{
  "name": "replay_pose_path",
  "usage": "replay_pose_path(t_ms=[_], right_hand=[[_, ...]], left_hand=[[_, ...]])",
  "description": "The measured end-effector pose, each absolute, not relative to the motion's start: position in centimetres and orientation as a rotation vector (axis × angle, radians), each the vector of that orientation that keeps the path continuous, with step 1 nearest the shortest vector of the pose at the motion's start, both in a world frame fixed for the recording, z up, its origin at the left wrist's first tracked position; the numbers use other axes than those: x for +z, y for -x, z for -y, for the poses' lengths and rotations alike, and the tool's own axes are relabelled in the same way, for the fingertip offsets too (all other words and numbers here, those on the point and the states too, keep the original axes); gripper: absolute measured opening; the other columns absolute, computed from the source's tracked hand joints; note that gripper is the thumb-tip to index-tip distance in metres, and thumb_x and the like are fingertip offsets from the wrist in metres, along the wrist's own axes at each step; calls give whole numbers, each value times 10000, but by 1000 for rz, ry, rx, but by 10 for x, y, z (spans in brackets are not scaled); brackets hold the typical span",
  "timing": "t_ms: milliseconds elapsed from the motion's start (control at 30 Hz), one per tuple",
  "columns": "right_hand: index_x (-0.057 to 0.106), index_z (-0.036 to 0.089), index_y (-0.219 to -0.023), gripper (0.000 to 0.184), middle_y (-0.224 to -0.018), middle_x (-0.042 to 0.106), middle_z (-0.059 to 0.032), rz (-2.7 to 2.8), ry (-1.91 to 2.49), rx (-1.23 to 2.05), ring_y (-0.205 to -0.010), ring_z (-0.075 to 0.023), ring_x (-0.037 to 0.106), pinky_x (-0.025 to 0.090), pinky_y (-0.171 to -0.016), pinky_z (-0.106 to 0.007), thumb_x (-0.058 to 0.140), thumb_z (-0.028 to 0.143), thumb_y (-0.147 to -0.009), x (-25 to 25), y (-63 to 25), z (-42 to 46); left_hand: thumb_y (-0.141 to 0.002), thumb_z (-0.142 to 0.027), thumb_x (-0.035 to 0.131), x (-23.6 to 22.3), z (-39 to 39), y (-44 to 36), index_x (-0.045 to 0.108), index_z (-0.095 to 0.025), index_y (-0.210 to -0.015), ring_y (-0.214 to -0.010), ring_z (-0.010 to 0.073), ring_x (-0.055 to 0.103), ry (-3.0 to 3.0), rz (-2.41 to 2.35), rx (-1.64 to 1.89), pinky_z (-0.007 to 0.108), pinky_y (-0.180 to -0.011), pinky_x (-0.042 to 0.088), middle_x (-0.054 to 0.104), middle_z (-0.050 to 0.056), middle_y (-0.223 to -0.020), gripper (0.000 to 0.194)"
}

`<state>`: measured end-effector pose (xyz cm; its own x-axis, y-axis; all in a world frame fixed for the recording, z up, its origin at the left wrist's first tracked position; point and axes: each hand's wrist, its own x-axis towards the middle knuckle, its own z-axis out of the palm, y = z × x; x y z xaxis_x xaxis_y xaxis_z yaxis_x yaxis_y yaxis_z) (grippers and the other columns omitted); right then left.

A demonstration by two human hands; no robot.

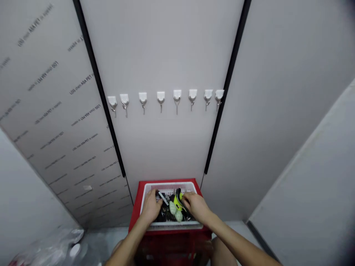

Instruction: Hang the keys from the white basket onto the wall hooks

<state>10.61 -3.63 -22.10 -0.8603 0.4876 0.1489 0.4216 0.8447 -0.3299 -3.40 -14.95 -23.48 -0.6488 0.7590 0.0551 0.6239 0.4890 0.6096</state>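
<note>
A white plastic basket (144,195) holds a jumble of small, mostly dark things. My left hand (151,207) reaches in at its left side, fingers curled around something dark beside a white strip (163,198); what they grip is partly hidden. On the right, my right hand (196,206) has its fingers closed at the edge of a bright yellow and black item (178,200), whose kind I cannot make out. Between the hands lie two pale green, ribbed, egg-shaped pieces (175,211).
The basket rests on a red crate or stool (135,213) between my knees. Several white adhesive hooks (161,97) line the grey wall panel (163,147) ahead. Black vertical strips (222,107) flank that panel. Clear plastic wrapping (52,247) lies at lower left.
</note>
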Motion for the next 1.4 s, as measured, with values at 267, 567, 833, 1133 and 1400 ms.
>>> replay_pose_path(t_ms=[267, 567, 833, 1133, 1400], right_hand=[[402, 150, -414, 466, -368, 401, 13, 2427, 676, 1053, -371, -73, 388, 299, -438, -198, 217, 437, -731, -133, -72, 5], [180, 178, -386, 555, -317, 191, 70, 1932, 284, 1689, -269, -32, 150, 152, -310, -179, -20, 638, -625, -14, -69, 13], [187, 182, -386, 542, -294, 166, 74, 1924, 439, 1722, -267, -33, 133, 122, -302, -177, 54, 645, -633, -41, -73, 13], [215, 184, -381, 531, -291, 197, 72, 2009, 567, 1697, -260, -32, 161, 146, -302, -179, 98, 625, -652, -85, -64, 13], [422, 145, -458, 354, -396, 371, 46, 2514, 772, 976, -385, -52, 335, 240, -400, -179, 388, 449, -635, -170, -75, 16]], left_hand=[[-671, -282, 340, -160, 126, 45, 471, -111, -660, -654, 102, 512, -1060, -2031, 1485, 209, -598, 383, 558, 62, -711, 216], [-612, -632, -30, -13, 88, 17, 259, -163, -402, -265, 29, 232, -1183, -1399, 1381, 171, -323, 126, 303, -32, -306, 589], [-609, -648, 0, -40, 78, 10, 266, -163, -415, -273, 24, 236, -1180, -1459, 1306, 163, -328, 141, 306, -31, -324, 586], [-606, -643, 3, -84, 78, 17, 291, -158, -413, -275, 30, 258, -1097, -1594, 1217, 168, -335, 178, 333, -31, -325, 596], [-641, -436, 365, -178, 103, 37, 484, -115, -530, -437, 76, 403, -1244, -2082, 891, 181, -437, 299, 443, -27, -422, 360]])
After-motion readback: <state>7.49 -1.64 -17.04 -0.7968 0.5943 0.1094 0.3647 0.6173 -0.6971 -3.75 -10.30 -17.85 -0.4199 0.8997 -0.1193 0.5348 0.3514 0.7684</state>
